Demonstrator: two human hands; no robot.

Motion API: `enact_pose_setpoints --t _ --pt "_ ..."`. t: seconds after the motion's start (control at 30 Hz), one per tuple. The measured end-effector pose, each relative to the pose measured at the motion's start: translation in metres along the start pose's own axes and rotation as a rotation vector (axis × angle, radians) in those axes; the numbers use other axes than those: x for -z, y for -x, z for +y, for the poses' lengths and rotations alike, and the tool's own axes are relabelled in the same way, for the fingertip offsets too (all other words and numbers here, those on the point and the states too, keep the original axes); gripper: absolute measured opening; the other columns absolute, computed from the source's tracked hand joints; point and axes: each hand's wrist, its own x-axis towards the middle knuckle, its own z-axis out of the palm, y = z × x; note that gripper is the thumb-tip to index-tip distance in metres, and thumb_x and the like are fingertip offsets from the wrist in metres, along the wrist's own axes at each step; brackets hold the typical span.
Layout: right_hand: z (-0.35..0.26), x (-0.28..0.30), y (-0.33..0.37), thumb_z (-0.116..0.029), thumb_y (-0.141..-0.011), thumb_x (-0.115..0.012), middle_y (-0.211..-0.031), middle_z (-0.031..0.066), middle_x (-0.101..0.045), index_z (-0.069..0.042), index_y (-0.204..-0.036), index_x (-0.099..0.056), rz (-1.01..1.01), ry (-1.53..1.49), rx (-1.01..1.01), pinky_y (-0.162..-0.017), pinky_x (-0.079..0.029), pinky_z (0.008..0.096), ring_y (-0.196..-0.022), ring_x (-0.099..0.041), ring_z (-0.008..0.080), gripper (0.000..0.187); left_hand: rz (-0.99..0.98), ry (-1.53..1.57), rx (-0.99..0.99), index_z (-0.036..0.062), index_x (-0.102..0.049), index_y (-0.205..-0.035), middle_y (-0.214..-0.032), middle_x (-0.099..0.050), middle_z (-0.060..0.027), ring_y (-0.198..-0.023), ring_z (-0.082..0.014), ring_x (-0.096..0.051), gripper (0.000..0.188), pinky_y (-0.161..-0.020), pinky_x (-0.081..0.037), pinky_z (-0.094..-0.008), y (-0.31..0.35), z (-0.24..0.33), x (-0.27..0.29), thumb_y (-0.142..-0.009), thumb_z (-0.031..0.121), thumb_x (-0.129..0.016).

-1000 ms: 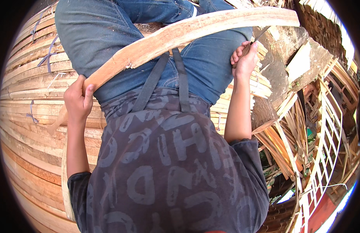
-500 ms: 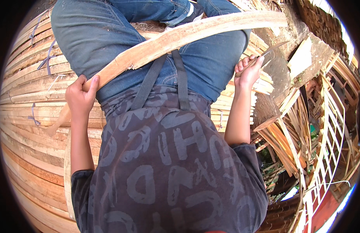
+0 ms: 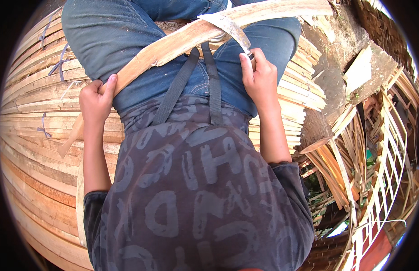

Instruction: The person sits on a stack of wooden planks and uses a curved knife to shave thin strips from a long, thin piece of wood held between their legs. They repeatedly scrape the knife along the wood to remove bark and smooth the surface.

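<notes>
A long, pale wooden slat (image 3: 173, 47) slants across my lap, its far end up at the right. My left hand (image 3: 96, 99) is closed around it near its lower left part, and the slat runs on past the hand to a narrower tail. My right hand (image 3: 261, 77) grips a curved-bladed knife (image 3: 232, 30) by its dark handle, which is mostly hidden in the fingers. The blade crosses over the slat right of its middle, tip toward the upper left. Whether its edge touches the wood cannot be made out.
Bundled wooden slats (image 3: 42, 104), tied with bluish strips, lie under and left of me. To the right are a grey stone slab (image 3: 329, 86), a cut log (image 3: 315, 143), loose thin sticks (image 3: 334, 169) and a pale lattice frame (image 3: 376, 194). My jean-clad legs (image 3: 105, 40) are folded beneath the slat.
My right hand has swung the knife inward from the right, so its blade now lies across the slat. The slat sits slightly higher in view; my left hand keeps its hold.
</notes>
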Motion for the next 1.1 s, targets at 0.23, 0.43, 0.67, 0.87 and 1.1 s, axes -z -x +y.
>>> enact_pose_setpoints --t 0.23,0.43,0.67,0.87,1.1 --pt "0.006 0.003 -0.001 -0.024 -0.089 -0.067 -0.061 0.0085 -0.061 -0.007 -0.083 -0.053 0.016 0.092 0.034 -0.048 -0.046 0.0392 -0.054 -0.062 0.0304 0.023 0.013 -0.026 -0.004 -0.0055 -0.053 -0.057 -0.048 -0.042 -0.0188 -0.043 -0.0265 -0.041 0.06 -0.047 -0.035 -0.0388 -0.002 0.0 0.001 -0.082 0.046 -0.07" --pt "0.014 0.013 0.0 -0.027 -0.088 -0.068 -0.062 0.007 -0.061 -0.007 -0.08 -0.051 0.03 0.2 0.053 -0.047 -0.046 0.0385 -0.053 -0.061 0.0296 0.027 0.076 -0.093 -0.018 -0.0059 -0.056 -0.058 -0.05 -0.048 -0.022 -0.046 -0.0349 -0.048 0.062 -0.049 -0.039 -0.0414 0.0 0.01 -0.001 -0.081 0.05 -0.069" --pt "0.027 0.02 0.001 -0.028 -0.088 -0.067 -0.062 0.0075 -0.061 -0.007 -0.079 -0.052 0.092 0.269 0.03 -0.047 -0.046 0.0392 -0.052 -0.06 0.0297 0.028 0.055 -0.122 0.006 -0.0058 -0.057 -0.058 -0.052 -0.049 -0.0232 -0.048 -0.0359 -0.051 0.063 -0.05 -0.04 -0.0416 0.0 0.013 0.0 -0.081 0.051 -0.068" --pt "0.117 0.07 -0.009 -0.03 -0.097 -0.054 -0.065 0.0215 -0.059 0.004 -0.082 -0.058 0.465 0.221 -0.457 -0.056 -0.043 0.0452 -0.058 -0.059 0.0384 0.037 0.049 -0.081 0.014 -0.0064 -0.055 -0.057 -0.052 -0.047 -0.0228 -0.047 -0.0331 -0.046 0.063 -0.05 -0.038 -0.0415 0.001 0.002 -0.002 -0.082 0.05 -0.067" --pt "0.152 0.157 0.03 -0.029 -0.1 -0.05 -0.055 0.0015 -0.046 0.001 -0.075 -0.055 0.599 0.061 -0.47 -0.049 -0.033 0.0293 -0.051 -0.039 0.0108 0.039 -0.008 -0.077 0.012 -0.0072 -0.055 -0.056 -0.047 -0.044 -0.0212 -0.043 -0.0293 -0.044 0.062 -0.047 -0.035 -0.041 -0.005 0.001 0.0 -0.084 0.046 -0.067"
